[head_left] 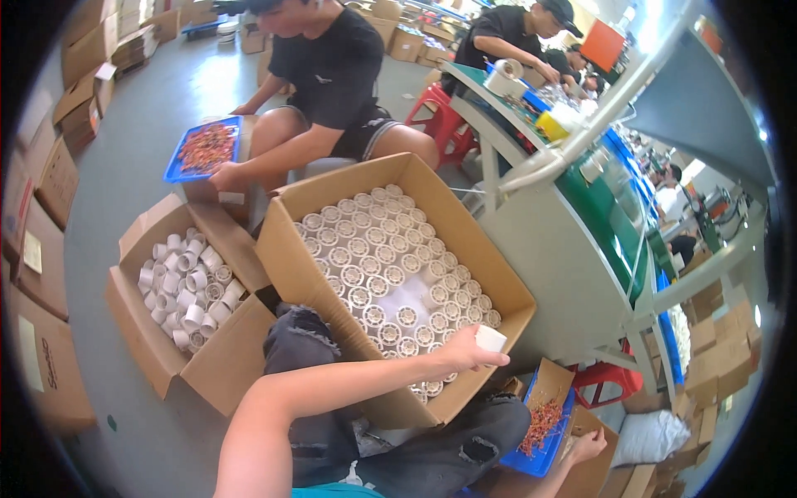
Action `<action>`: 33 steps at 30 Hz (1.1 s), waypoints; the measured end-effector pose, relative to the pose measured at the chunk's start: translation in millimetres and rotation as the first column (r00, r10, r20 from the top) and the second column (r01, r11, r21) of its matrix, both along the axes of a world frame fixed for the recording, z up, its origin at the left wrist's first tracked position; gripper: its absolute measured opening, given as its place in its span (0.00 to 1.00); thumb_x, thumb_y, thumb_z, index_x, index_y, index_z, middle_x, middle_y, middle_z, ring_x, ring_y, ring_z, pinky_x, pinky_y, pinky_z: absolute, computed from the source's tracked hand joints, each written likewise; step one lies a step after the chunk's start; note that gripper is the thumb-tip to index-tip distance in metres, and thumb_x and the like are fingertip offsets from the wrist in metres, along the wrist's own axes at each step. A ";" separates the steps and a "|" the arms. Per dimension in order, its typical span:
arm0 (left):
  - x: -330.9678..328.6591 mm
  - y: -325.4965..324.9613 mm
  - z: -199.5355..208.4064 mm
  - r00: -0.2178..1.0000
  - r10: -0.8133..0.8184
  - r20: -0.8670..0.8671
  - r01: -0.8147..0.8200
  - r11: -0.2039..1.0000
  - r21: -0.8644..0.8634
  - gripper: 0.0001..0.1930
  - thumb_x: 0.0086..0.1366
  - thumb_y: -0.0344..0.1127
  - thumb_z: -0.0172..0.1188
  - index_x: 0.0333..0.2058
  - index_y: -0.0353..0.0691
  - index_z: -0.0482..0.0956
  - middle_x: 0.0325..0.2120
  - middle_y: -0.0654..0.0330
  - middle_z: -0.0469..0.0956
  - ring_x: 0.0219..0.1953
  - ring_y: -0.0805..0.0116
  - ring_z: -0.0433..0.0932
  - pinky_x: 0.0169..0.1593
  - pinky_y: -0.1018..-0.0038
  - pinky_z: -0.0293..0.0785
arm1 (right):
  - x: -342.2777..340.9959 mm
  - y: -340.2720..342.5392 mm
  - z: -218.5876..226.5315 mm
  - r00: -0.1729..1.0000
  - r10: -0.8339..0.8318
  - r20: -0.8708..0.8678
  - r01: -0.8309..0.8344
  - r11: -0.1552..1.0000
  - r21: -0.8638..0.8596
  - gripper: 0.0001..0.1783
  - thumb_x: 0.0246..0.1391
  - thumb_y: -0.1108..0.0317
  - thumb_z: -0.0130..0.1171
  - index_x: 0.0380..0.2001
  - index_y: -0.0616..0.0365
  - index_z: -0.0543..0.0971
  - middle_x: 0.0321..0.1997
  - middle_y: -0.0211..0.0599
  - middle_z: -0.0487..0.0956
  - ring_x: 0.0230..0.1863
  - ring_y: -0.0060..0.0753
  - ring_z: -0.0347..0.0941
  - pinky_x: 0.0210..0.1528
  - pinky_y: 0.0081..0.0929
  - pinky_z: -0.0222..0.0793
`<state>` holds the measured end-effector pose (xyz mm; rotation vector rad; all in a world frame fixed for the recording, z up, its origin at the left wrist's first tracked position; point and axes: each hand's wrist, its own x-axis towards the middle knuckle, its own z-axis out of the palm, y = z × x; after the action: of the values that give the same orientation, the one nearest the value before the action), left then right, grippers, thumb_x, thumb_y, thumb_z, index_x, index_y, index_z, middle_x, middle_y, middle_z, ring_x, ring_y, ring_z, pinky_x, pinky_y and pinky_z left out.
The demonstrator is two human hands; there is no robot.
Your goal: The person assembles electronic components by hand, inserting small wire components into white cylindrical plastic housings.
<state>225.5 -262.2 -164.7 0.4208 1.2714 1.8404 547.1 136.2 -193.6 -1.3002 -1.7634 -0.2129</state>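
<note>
My left hand [470, 352] is closed around a white plastic cup-shaped part [490, 339], held above the near right edge of a large cardboard box [286, 241]. Rows of round white parts [378, 285] with slotted faces fill much of that box, around a gap showing a pale sheet [407, 296]. Low at the right, my right hand [588, 446] is beside a blue tray [531, 466] of small red-orange pieces [541, 427]. Its fingers look pinched together; what they hold is too small to make out.
A smaller open carton [237, 353] of loose white cups [189, 286] stands at left. Ahead sits a co-worker [328, 83] with a blue tray [178, 170] of red-orange pieces. A grey workbench frame [552, 241] rises close at right, with a red stool [610, 382] beneath.
</note>
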 end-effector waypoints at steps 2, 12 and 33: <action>-0.9 -1.2 6.4 0.997 -0.030 -0.065 0.032 0.999 0.023 0.34 0.48 0.47 0.76 0.47 0.36 0.69 0.37 0.60 0.76 0.38 0.71 0.76 0.36 0.74 0.74 | 0.9 2.7 17.2 0.998 0.022 0.054 -0.020 0.999 -0.043 0.15 0.52 0.73 0.55 0.42 0.66 0.82 0.40 0.52 0.83 0.43 0.49 0.79 0.49 0.39 0.72; 0.8 -9.0 7.7 0.997 -0.034 -0.071 0.043 0.991 0.129 0.28 0.50 0.44 0.73 0.46 0.37 0.73 0.37 0.61 0.78 0.38 0.72 0.76 0.42 0.73 0.74 | -21.9 -28.8 52.2 0.950 0.074 0.305 -0.052 0.996 -0.077 0.18 0.55 0.72 0.54 0.48 0.70 0.78 0.46 0.62 0.79 0.43 0.55 0.79 0.49 0.40 0.73; -66.4 -66.6 31.1 0.958 -0.252 -0.136 0.263 0.962 0.072 0.29 0.50 0.26 0.70 0.53 0.35 0.72 0.48 0.57 0.77 0.47 0.67 0.78 0.50 0.71 0.75 | -299.6 -268.3 89.1 0.083 0.406 -0.910 -0.885 -0.390 -0.255 0.15 0.55 0.78 0.61 0.46 0.71 0.77 0.41 0.47 0.82 0.40 0.37 0.81 0.44 0.31 0.79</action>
<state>159.1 -328.8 -133.6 0.7270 1.1591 1.6732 247.5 -132.0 -104.5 -0.2037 -1.8323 2.1290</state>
